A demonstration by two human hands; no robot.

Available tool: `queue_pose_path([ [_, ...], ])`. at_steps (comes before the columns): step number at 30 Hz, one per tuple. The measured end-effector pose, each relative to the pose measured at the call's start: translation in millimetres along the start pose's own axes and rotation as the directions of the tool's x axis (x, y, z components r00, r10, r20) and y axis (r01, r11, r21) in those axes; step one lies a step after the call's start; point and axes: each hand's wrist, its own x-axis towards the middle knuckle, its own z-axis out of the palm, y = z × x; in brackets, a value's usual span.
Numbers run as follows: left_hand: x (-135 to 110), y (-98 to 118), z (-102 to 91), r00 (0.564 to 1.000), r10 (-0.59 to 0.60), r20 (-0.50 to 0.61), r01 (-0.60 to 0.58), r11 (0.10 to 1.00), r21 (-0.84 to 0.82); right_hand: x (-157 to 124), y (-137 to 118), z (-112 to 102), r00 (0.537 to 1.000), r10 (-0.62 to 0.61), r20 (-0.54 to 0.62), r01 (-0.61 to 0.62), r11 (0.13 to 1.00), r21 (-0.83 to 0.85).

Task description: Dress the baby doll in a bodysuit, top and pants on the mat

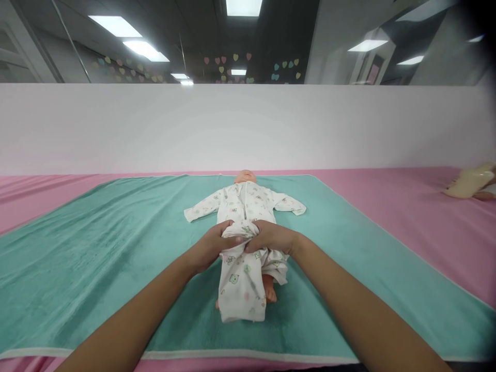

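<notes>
On its back, head away from me, lies a baby doll (245, 176) in a white printed top (253, 202), sleeves spread to both sides. White printed baby pants (242, 289) are at its legs; one pant leg hangs flat toward me, and the other is bunched above a bare foot (270, 289). My left hand (217, 245) grips the bunched cloth near the waist from the left, thumb on top. From the right, my right hand (273, 236) is closed on the same cloth, fingers folded into it. Part of the waistband is hidden by my hands.
A teal blanket (116, 248) with a pale edge lies under the doll, over a pink cloth (411, 206). Far right, a cream-coloured object (468, 181) lies on the pink cloth. A low white wall (248, 129) stands behind, with dark glass above it.
</notes>
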Motion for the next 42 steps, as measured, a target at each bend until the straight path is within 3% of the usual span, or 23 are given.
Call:
queue_pose_path([
  [6, -3, 10, 2.0, 0.999, -0.041, 0.019, 0.033, 0.948, 0.317, -3, 10, -5, 0.998, -0.057, -0.034, 0.061, 0.988, 0.142],
  [9, -5, 14, 1.4, 0.993, -0.103, 0.053, 0.077, 0.926, 0.370, -4, 10, -4, 0.997, -0.068, -0.031, 0.073, 0.977, 0.201],
  [13, -4, 13, -0.9, 0.986, -0.116, 0.121, 0.083, 0.965, 0.247, -3, 12, -3, 0.997, -0.079, -0.012, 0.079, 0.957, 0.279],
  [20, 0, 1, -4.5, 0.996, -0.065, 0.056, 0.060, 0.995, 0.086, -1, 12, -1, 0.997, -0.053, -0.064, 0.070, 0.949, 0.307],
  [27, 1, -12, -12.2, 0.995, -0.019, 0.098, 0.032, 0.992, -0.126, -3, -1, 3, 1.000, 0.013, -0.020, -0.011, 0.995, 0.098],
  [32, 1, -19, -17.4, 0.988, 0.009, 0.151, 0.016, 0.987, -0.162, -5, -3, 2, 0.994, 0.105, 0.016, -0.104, 0.994, -0.040],
  [38, 3, -19, -15.6, 0.984, 0.030, 0.176, 0.011, 0.974, -0.228, -4, 4, 6, 0.997, 0.057, -0.044, -0.048, 0.983, 0.176],
  [42, 4, -15, -10.8, 0.985, 0.012, 0.174, 0.023, 0.980, -0.197, -2, 11, 5, 0.998, -0.039, -0.056, 0.055, 0.937, 0.346],
])
